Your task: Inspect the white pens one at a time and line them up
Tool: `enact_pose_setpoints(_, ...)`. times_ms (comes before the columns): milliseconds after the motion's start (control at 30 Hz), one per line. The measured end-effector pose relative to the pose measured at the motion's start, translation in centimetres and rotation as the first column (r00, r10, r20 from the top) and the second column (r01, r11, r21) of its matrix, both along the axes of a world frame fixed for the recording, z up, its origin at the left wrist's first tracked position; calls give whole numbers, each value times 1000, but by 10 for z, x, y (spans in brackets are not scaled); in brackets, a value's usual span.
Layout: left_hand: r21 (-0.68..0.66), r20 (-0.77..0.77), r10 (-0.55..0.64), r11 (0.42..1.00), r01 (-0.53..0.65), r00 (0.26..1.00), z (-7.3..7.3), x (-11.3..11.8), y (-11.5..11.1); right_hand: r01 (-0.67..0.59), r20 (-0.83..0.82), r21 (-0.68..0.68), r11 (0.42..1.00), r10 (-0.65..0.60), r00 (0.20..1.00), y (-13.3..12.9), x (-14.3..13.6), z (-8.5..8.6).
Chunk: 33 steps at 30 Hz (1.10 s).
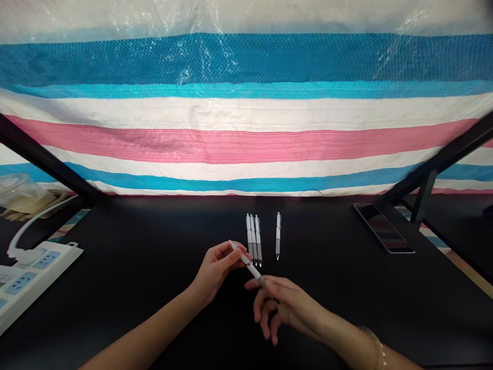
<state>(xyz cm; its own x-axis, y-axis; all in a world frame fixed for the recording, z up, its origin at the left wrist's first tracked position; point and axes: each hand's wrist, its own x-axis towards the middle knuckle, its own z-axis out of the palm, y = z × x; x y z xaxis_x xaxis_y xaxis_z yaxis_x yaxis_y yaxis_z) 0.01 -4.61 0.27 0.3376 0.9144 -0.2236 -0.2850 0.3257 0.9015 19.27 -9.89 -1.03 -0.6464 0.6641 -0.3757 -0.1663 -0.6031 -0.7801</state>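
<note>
My left hand (220, 267) is closed in a pinch around the upper, clip end of a white ballpoint pen (253, 270). The pen slants down to the right over the black table. Its grey grip runs in between the thumb and index finger of my right hand (283, 303), whose other fingers hang loosely curled. The pen's tip is partly hidden by that hand. Just beyond my left hand, several matching white pens (253, 239) lie side by side, clip ends away from me. One more white pen (278, 235) lies apart to their right.
A smartphone (383, 228) lies at the right of the black table (173, 226). At the left edge sits a white power strip (42, 270) with a plugged-in cable. Black frame bars (57, 167) flank both sides; a striped plastic sheet (246, 144) hangs behind.
</note>
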Motion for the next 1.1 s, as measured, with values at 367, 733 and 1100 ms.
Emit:
enact_pose_setpoints(367, -54, -37, 61, 997, -63, 997, 1, 7, -13, -62, 111, -181, 981, 83, 990, 2, 5, 2)
enact_pose_setpoints(733, -119, -61, 160, 979, -167, 985, -3, 13, -14, -9, 381, -45, 999, 25, 924, -2, -4, 3)
enact_pose_setpoints(1100, 23, -96, 173, 985, -172, 980, -2, 11, -12, -35, 315, 125, 992, -6, 949, 0, 1, 8)
